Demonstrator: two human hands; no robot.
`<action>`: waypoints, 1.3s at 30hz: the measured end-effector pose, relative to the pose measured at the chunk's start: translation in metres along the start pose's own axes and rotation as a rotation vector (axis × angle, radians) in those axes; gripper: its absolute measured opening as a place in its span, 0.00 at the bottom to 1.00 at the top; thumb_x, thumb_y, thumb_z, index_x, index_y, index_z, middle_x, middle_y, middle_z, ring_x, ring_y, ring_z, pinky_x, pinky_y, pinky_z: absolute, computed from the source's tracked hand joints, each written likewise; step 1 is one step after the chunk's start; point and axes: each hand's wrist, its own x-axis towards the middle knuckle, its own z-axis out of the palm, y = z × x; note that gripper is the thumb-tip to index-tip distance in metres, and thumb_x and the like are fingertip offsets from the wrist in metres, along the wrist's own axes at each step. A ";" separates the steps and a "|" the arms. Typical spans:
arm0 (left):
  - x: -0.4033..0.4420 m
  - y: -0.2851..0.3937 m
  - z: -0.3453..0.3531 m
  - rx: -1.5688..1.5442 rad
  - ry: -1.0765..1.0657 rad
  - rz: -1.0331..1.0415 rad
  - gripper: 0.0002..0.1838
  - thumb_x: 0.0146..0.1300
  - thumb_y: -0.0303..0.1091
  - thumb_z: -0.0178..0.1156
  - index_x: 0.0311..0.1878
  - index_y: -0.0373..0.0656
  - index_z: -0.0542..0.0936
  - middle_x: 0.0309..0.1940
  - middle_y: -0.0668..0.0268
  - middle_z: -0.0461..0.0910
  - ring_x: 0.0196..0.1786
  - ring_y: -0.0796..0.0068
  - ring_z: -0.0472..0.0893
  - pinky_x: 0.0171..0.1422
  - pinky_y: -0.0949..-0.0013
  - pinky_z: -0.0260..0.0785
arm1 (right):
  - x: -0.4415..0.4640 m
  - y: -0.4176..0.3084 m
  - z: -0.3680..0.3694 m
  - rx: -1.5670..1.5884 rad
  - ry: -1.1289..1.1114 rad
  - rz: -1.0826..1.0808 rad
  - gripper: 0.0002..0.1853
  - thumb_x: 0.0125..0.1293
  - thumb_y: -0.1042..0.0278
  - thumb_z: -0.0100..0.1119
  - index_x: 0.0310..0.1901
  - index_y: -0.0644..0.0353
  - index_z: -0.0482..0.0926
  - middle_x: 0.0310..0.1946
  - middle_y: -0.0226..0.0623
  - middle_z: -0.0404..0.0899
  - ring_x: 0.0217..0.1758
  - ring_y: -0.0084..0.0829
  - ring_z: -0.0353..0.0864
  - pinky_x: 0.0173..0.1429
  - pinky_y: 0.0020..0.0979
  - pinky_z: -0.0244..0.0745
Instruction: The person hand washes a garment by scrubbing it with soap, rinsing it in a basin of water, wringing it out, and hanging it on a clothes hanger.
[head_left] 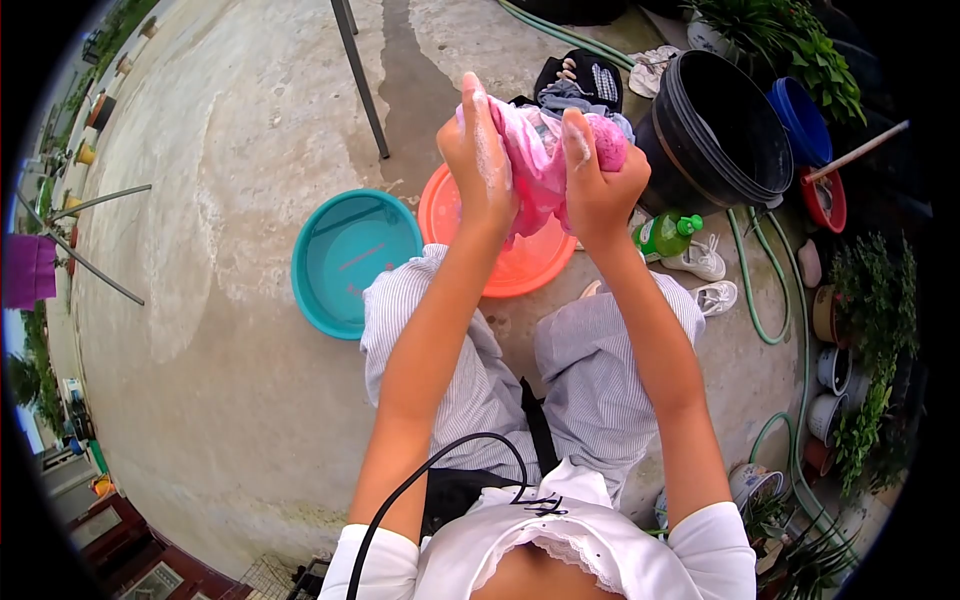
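A wet pink cloth (532,150) is stretched and bunched between my two hands, above an orange basin (520,268). My left hand (480,160) is closed round its left end, thumb up, with white suds on the skin. My right hand (602,185) grips the other end, suds on its thumb, and a pink bulge of cloth shows beside it. Left of the orange basin stands a teal basin (345,265) with clear water in it. A green bottle (668,236) is just right of the orange basin.
A large black bucket (690,140) stands at the upper right, with dark and blue clothes (580,85) beside it. White shoes (705,262) and a green hose (745,290) lie to the right. Potted plants line the right edge. Metal legs (362,80) rise at the top.
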 end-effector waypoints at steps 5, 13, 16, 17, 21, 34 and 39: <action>-0.006 0.000 0.007 -0.058 -0.065 -0.136 0.21 0.65 0.43 0.46 0.17 0.45 0.63 0.15 0.75 0.62 0.19 0.85 0.60 0.22 0.76 0.54 | -0.005 0.010 0.002 -0.204 -0.163 -0.232 0.09 0.50 0.72 0.61 0.17 0.64 0.75 0.09 0.38 0.69 0.09 0.32 0.65 0.16 0.29 0.56; -0.015 -0.010 0.012 0.028 -0.086 -0.091 0.20 0.64 0.40 0.48 0.17 0.43 0.64 0.14 0.78 0.59 0.19 0.89 0.56 0.21 0.78 0.49 | 0.003 0.022 0.005 -0.087 -0.050 0.242 0.16 0.57 0.68 0.57 0.15 0.67 0.70 0.08 0.34 0.63 0.11 0.21 0.57 0.17 0.28 0.53; -0.002 -0.003 -0.001 0.052 -0.078 -0.161 0.17 0.63 0.41 0.49 0.20 0.45 0.66 0.15 0.76 0.61 0.18 0.87 0.60 0.21 0.78 0.52 | -0.017 0.011 0.007 -0.172 -0.180 0.015 0.15 0.52 0.69 0.60 0.13 0.65 0.69 0.07 0.37 0.64 0.08 0.30 0.61 0.16 0.30 0.55; 0.007 -0.012 -0.006 0.058 -0.122 -0.068 0.18 0.62 0.43 0.49 0.19 0.46 0.63 0.14 0.76 0.58 0.16 0.86 0.58 0.19 0.77 0.49 | -0.022 0.008 0.007 -0.203 -0.233 -0.086 0.15 0.50 0.69 0.61 0.12 0.64 0.69 0.07 0.38 0.65 0.08 0.32 0.62 0.15 0.31 0.56; 0.001 -0.010 -0.006 0.083 -0.154 -0.059 0.17 0.63 0.40 0.48 0.21 0.43 0.67 0.16 0.76 0.60 0.19 0.87 0.58 0.21 0.78 0.51 | -0.016 0.009 0.008 -0.228 -0.212 -0.199 0.15 0.48 0.69 0.62 0.11 0.62 0.69 0.06 0.38 0.64 0.08 0.35 0.63 0.15 0.31 0.57; 0.006 -0.004 -0.009 0.083 -0.169 -0.099 0.15 0.63 0.40 0.49 0.24 0.42 0.69 0.17 0.76 0.61 0.19 0.86 0.60 0.22 0.78 0.53 | -0.018 0.002 0.009 -0.224 -0.241 -0.188 0.16 0.53 0.69 0.59 0.12 0.64 0.71 0.06 0.36 0.66 0.08 0.25 0.63 0.15 0.28 0.57; -0.011 -0.007 -0.002 0.157 -0.182 -0.070 0.15 0.63 0.40 0.51 0.26 0.38 0.72 0.19 0.78 0.64 0.21 0.89 0.61 0.23 0.79 0.53 | 0.004 0.013 0.007 -0.136 -0.080 0.204 0.17 0.55 0.68 0.58 0.13 0.66 0.69 0.06 0.34 0.65 0.09 0.20 0.58 0.16 0.27 0.54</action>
